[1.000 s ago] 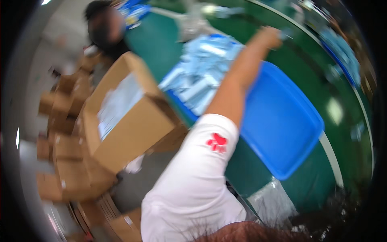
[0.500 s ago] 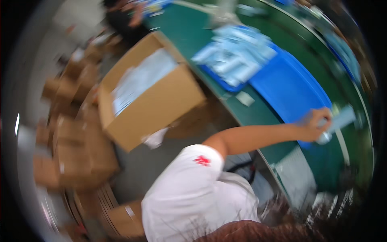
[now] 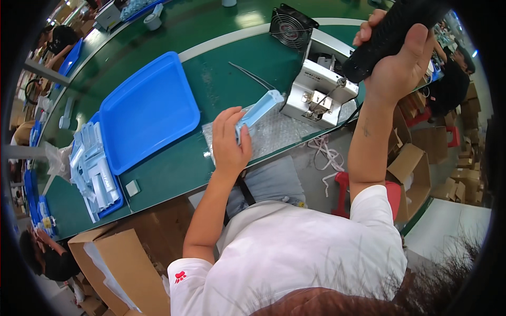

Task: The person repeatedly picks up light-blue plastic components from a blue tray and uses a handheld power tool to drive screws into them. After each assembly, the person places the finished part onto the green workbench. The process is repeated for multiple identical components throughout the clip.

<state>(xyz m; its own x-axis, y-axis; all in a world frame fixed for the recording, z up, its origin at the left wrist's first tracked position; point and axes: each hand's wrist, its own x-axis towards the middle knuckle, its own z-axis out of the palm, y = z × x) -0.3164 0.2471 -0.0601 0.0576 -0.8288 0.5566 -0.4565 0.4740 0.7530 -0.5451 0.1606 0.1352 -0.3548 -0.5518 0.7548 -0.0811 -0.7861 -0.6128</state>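
Two hands are at work, each clamped on one thing. The left hand [image 3: 227,142] pinches one pale blue part [image 3: 262,108] between thumb and fingers, just left of the one machine [image 3: 307,80], the part's far end pointing toward it. The right hand [image 3: 398,73] has its fingers wrapped round one black tool [image 3: 387,39], whose nose is over the machine's right side — whether its tip touches, I cannot tell.

About the machine: one fan [image 3: 291,30] just behind it, one pair of tweezers [image 3: 252,75] to its left, and one sheet of bubble wrap [image 3: 282,136] running left from its near edge, all on the green table [image 3: 213,58].

Two blue trays lie well left of the machine. The large tray [image 3: 150,113] is the closer, its flat blue bottom in full view; the second tray [image 3: 118,204], farther left, holds a heap of pale blue pieces [image 3: 95,166], too jumbled to count. One small pale block [image 3: 133,188] sits near both trays, on their machine side.

Two open cartons are in clear view: the left carton [image 3: 132,260], below and well left of the machine, has a whitish liner [image 3: 101,263] inside; the right carton [image 3: 419,184] stands to the machine's right, its contents hard to make out.
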